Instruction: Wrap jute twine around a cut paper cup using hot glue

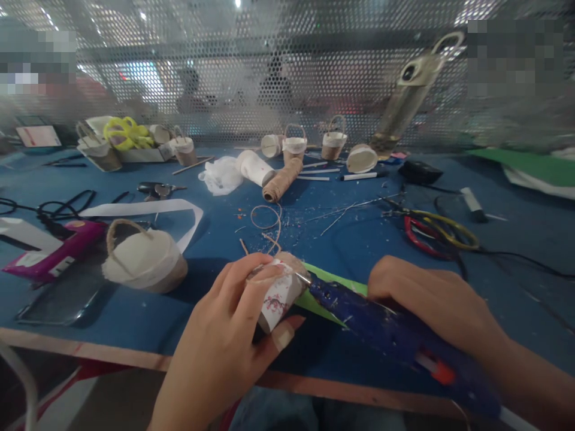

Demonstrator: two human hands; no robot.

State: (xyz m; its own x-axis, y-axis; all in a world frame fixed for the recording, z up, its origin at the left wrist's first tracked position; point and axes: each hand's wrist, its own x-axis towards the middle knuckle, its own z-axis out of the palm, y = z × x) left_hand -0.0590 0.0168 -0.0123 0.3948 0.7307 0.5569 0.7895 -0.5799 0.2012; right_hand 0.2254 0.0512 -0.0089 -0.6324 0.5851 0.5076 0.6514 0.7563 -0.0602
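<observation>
My left hand (220, 329) is wrapped round a small paper cup (276, 302) lying on its side, white with a pink blossom print and a brown band at its far end. In my right hand (431, 293) is a blue hot glue gun (377, 320) with a red switch. Its metal nozzle meets the brown band, or lies very close to it. Beneath the nozzle lies a light green strip (326, 308). A loose curl of twine (279, 230) runs just beyond the cup. Left of my left hand stands a small cup basket (150, 260) with a twine handle.
A phone (63, 299) and a purple package (63, 251) lie at left. Farther back are a roll of brown twine (283, 179), a plastic bag (221, 175) and several little baskets (294, 146). Red-and-yellow-handled pliers (431, 233) and a cable lie right. A perforated metal screen (269, 72) closes the back.
</observation>
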